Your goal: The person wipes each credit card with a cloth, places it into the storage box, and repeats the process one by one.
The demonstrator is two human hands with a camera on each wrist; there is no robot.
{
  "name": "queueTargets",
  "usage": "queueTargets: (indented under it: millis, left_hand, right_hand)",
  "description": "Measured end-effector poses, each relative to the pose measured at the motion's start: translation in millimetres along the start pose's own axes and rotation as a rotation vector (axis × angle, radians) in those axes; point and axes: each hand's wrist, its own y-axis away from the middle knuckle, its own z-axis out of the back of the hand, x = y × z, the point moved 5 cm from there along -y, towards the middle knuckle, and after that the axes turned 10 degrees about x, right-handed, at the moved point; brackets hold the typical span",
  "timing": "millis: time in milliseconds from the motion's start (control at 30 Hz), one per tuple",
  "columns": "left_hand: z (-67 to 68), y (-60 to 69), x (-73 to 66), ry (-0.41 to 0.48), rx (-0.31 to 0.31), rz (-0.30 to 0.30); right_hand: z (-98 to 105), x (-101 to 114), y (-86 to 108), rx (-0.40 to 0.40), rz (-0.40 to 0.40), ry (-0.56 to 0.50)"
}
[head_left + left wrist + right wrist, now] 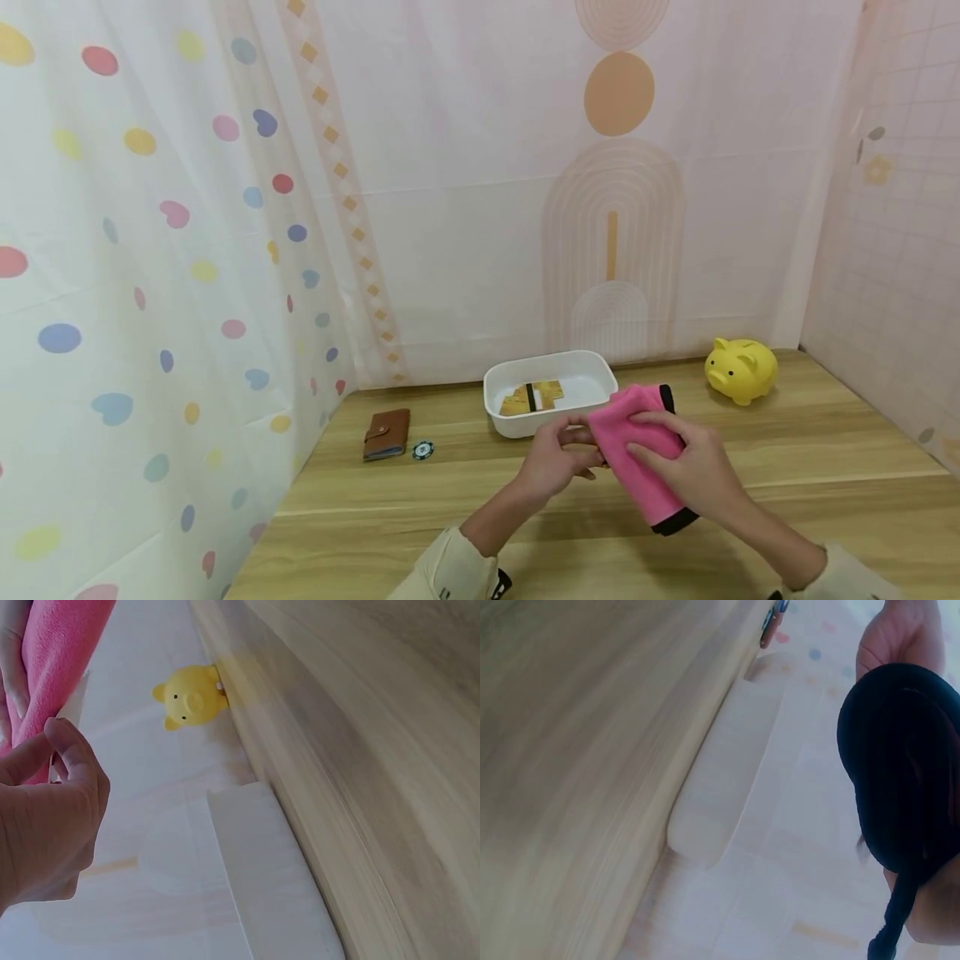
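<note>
A fuzzy pink cloth [637, 450] with black edging is held up above the table, folded or rolled into a thick bundle. My right hand [693, 467] grips it from the right, with the fingers spread over its upper face. At the cloth's left edge my left hand [555, 458] pinches with thumb and forefinger, the other fingers curled below. In the left wrist view, the left hand [52, 810] has its fingertips against the cloth [56, 660]. The right wrist view shows the black-edged end [900, 765] of the bundle, which hides most of the right hand.
Behind the hands stands a white bin [517, 427] with yellow, black-banded cards [517, 402] inside. A yellow piggy bank [742, 371] is at the back right. On the left lie a brown wallet [388, 433] and a poker chip [423, 450]. Curtains enclose the wooden table [345, 517].
</note>
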Motion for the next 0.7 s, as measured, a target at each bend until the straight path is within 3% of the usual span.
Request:
queueTargets:
  millis: [300, 700]
  left_hand:
    - [-1.9, 5.8, -5.8, -0.036, -0.005, -0.076]
    - [-0.6, 11.9, -9.2, -0.037, -0.111, -0.096]
  right_hand:
    - [-4, 2, -1.0, -0.039, 0.088, 0.052]
    - [-1, 1, -1.6, -0.062, 0.113, 0.106]
